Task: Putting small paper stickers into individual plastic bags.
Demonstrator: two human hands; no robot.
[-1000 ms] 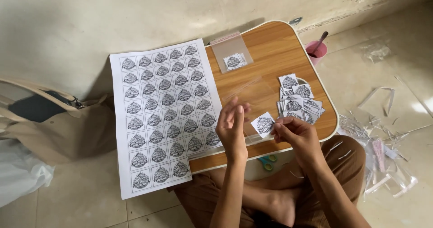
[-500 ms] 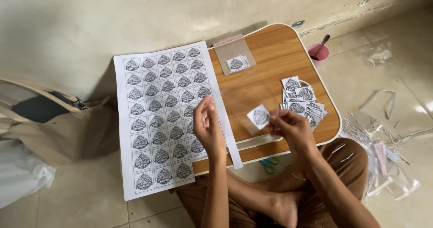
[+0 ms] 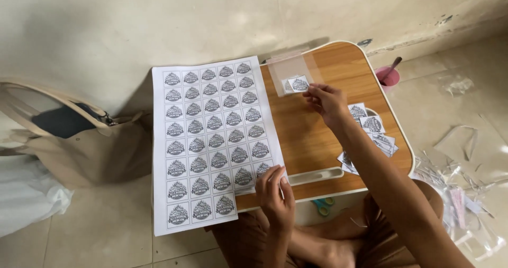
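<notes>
Head view: a small cut label point(image 3: 299, 83) is pinched by the right hand point(image 3: 325, 99) over a clear plastic sleeve point(image 3: 290, 69) on the wooden lap table point(image 3: 312, 135). The printed label sheet point(image 3: 211, 141) is pressed by the flat, unclenched left hand point(image 3: 275, 196).

The right hand point(image 3: 327, 101), earlier held low near the cut pile point(image 3: 370, 133) with a label point(image 3: 299, 83) pinched, has been carried up to the clear sleeve point(image 3: 288, 72), where the label is now laid. The left hand point(image 3: 275, 194) has been lowered onto the printed sheet's point(image 3: 211, 141) lower right corner.
</notes>
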